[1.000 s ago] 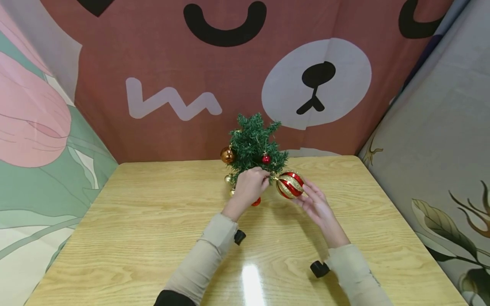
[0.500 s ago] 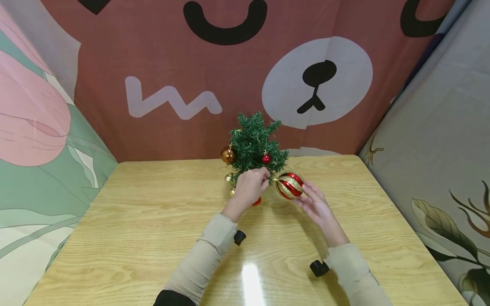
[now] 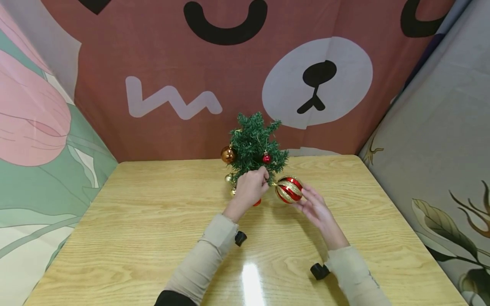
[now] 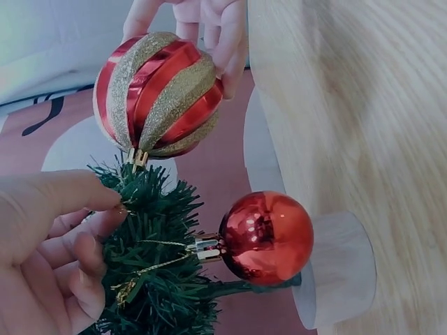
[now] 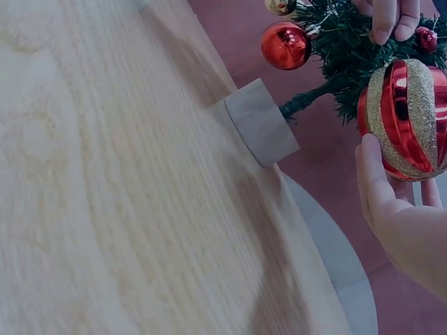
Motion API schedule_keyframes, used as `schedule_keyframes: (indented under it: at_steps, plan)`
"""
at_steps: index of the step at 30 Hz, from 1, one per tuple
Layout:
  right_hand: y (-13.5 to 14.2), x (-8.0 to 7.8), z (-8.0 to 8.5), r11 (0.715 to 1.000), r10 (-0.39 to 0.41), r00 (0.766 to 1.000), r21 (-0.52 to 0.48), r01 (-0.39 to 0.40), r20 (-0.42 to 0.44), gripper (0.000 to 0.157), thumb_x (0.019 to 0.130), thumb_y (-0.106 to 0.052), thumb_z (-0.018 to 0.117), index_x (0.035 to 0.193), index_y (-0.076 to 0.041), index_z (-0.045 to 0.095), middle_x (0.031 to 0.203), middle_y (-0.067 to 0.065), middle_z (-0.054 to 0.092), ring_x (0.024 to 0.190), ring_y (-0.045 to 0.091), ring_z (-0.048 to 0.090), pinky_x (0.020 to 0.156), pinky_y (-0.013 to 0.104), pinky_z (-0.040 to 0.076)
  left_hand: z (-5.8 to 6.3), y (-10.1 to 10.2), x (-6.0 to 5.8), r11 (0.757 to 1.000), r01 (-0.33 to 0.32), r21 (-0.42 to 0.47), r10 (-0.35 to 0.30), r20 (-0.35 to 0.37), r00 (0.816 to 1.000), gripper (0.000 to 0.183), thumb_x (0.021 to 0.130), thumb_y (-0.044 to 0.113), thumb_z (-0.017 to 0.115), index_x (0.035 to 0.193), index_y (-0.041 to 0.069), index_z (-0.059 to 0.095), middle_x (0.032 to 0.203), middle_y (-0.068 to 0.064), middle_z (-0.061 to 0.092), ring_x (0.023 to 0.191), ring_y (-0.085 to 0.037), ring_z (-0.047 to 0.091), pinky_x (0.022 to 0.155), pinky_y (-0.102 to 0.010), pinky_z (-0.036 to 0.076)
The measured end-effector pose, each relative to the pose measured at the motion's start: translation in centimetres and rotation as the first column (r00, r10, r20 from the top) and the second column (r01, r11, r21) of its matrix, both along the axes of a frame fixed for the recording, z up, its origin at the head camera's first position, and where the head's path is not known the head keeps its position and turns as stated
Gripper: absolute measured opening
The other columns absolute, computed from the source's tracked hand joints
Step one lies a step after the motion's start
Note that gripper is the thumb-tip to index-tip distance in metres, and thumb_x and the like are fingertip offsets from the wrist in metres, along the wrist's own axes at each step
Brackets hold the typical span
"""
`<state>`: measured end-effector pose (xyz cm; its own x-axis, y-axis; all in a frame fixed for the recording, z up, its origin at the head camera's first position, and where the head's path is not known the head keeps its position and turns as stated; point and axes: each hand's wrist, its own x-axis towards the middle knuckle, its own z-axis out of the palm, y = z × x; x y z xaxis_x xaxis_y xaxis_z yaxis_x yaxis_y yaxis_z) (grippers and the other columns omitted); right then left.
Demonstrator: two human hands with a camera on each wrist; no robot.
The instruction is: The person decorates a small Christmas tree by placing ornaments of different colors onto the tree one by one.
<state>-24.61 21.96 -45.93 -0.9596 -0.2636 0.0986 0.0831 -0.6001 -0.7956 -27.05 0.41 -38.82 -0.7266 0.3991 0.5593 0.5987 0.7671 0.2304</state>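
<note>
A red-and-gold striped Christmas bauble (image 3: 289, 189) sits beside the small green Christmas tree (image 3: 252, 140), its gold cap toward the branches. My right hand (image 3: 315, 208) holds it from the right, thumb and fingers against its round side. At the tree's lower branches, my left hand (image 3: 250, 187) pinches a bit of gold string between thumb and forefinger, close to the bauble's cap (image 4: 137, 159). The string is mostly hidden by fingers and needles. Below that hand, a shiny red bauble (image 4: 267, 237) hangs from a gold cord.
An amber bauble (image 3: 228, 154), small gold baubles (image 3: 229, 178) and a small red bauble (image 3: 266, 158) hang on the tree. Its pale round base (image 5: 262, 122) stands on the wooden table (image 3: 153, 221). A printed curtain (image 3: 172, 140) rises behind the table's far edge.
The striped bauble has dropped slightly toward me, with my right hand moving along. My left hand has barely shifted and stays at the branches.
</note>
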Motion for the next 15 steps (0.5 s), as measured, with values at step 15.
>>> schedule_keyframes:
  at_steps: [15]
  plan:
    - [-0.67,-0.10,-1.05,0.988,0.067,0.998,-0.141,-0.067,-0.006,0.038,0.098,-0.008,0.024,0.114,-0.011,0.058,0.120,0.008,0.053,0.106,0.029,0.051,0.093,0.040,0.038,-0.33,0.51,0.04,0.992,-0.072,-0.099,0.055,-0.171,0.984,0.010,0.077,0.006,0.063,0.085,0.011,0.066,0.056,0.004,0.055,0.039,-0.007,0.045,0.032,-0.018,0.029]
